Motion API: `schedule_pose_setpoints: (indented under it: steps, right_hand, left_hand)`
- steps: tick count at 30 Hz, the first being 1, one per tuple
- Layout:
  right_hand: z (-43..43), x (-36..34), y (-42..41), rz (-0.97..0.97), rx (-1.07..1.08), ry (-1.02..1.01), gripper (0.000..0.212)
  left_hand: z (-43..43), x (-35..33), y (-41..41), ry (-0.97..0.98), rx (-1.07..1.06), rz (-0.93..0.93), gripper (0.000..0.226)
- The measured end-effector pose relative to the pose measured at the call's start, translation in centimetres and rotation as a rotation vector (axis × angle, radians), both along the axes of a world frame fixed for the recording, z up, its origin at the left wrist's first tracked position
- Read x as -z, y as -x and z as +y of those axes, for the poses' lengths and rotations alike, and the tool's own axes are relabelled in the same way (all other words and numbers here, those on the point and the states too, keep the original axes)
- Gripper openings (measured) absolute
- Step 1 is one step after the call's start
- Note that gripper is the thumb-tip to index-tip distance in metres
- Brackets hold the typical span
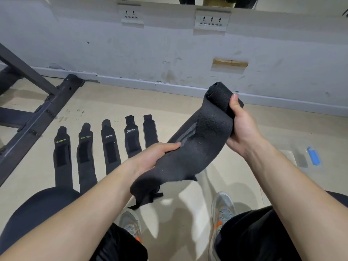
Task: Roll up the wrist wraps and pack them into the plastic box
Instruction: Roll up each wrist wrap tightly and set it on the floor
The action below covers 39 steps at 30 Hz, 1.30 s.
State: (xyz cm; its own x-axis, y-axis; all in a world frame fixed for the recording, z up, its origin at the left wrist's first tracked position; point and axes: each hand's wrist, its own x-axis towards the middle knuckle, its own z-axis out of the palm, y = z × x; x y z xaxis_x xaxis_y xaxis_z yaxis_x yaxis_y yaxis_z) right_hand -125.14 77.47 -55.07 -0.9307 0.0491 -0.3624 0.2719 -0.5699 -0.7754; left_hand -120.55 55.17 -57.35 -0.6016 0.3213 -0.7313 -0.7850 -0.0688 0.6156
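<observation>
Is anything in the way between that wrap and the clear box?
Nothing visible does. The left hand and right hand hold the wrist wrap in the air; the plastic box sits on the floor to their right.

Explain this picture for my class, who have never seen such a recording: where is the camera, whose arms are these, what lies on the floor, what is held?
No machine here: a person wears one camera on the head, looking down at their own arms and shoes. The right hand grips the rolled end of a black wrist wrap; the left hand holds its loose part. On the floor, left of the hands, five more wraps lie flat in a row. A clear plastic box with a blue latch sits at the right.
</observation>
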Motion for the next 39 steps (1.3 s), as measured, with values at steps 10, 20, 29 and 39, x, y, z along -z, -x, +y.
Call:
schedule_pose_setpoints:
  steps: [10,20,29,39]
  right_hand:
    - [-0.1,0.0,-0.1,0.040,-0.018,-0.047,0.046]
    - [1.0,-0.6,0.1,0.052,0.061,-0.211,0.026]
    - [-0.1,-0.9,-0.6,0.062,-0.034,-0.222,0.042]
    - [-2.5,-0.7,-1.5,0.107,-0.181,-0.373,0.040]
  left_hand:
    - [0.2,0.0,-0.4,-0.117,-0.091,0.079,0.034]
    - [0.8,3.3,-0.5,0.218,0.074,0.329,0.023]
    - [-0.8,4.0,-0.1,0.798,0.485,0.562,0.029]
    - [2.2,0.5,-0.4,0.404,-0.072,0.788,0.013]
